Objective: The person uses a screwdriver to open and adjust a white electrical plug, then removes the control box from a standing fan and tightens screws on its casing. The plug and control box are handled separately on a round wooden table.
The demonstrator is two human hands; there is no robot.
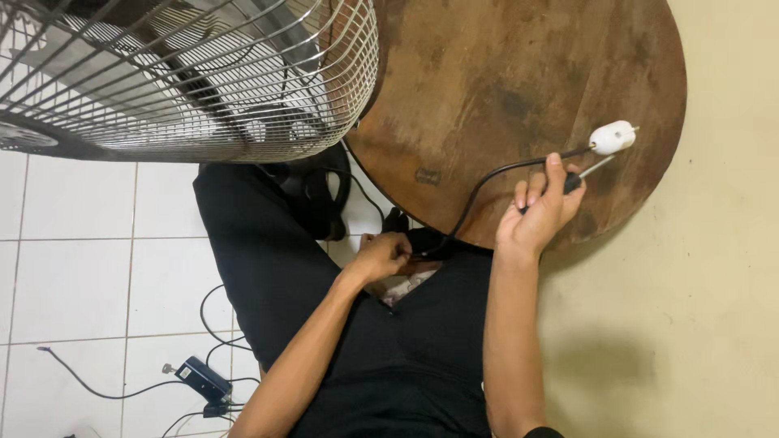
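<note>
The right hand point(540, 215) is closed in a narrow grip around the dark handle of a screwdriver point(586, 174), thumb stretched up along it. The tool lies over the round wooden surface point(503, 89), at about four o'clock from the surface's middle and close to its rim. Its long axis runs on a diagonal, handle low at eight o'clock, thin metal shaft pointing up toward two o'clock. The tip of the shaft ends just below a white plug point(611, 137), which sits on the wood at two o'clock from the hand; whether tip and plug touch cannot be told.

The plug's long axis lies nearly level, its pins facing three o'clock. A black cord point(487, 182) leaves its other end, runs toward nine o'clock, then curves down toward seven o'clock and off the rim of the surface.

The left hand point(383, 255) is curled shut at the lower rim of the surface, at eight o'clock from the right hand, over the person's lap. It closes where the cord comes down, but what exactly it pinches is too dark to tell.

At ten o'clock a wire fan guard point(187, 73) fills the corner. On the tiled floor point(81, 243), at seven o'clock, lies a power adapter point(203, 378) among loose cables.
</note>
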